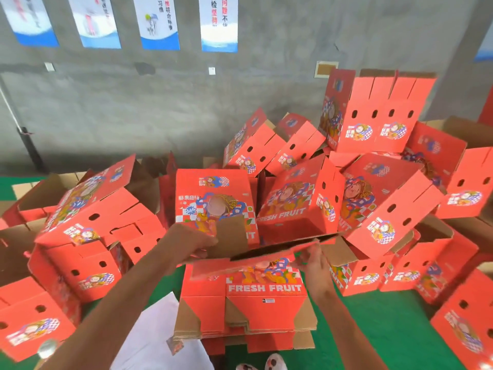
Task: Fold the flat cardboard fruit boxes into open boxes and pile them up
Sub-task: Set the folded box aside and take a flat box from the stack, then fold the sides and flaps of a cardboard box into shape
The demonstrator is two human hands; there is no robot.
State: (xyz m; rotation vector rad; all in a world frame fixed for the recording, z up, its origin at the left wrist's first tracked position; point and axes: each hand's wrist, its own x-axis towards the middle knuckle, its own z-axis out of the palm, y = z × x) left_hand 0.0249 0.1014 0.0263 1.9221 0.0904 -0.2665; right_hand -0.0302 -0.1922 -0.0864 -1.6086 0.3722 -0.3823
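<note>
I hold a red flat fruit box (pixel 256 253) up in front of me, half opened, a dark slit showing between its panels. My left hand (pixel 190 241) grips its left end at a brown inner flap. My right hand (pixel 310 259) pinches its right end. Below it a stack of flat red boxes (pixel 256 308) printed FRESH FRUIT lies on the green floor. Behind and to both sides rises a loose pile of folded red boxes (pixel 301 206), several tipped on their sides.
Green floor (pixel 386 329) shows at the lower right. A grey concrete wall (pixel 160 102) with several blue and white posters stands behind the pile. My white shoes (pixel 274 363) are at the bottom edge, with pale clothing to the left of the flat stack.
</note>
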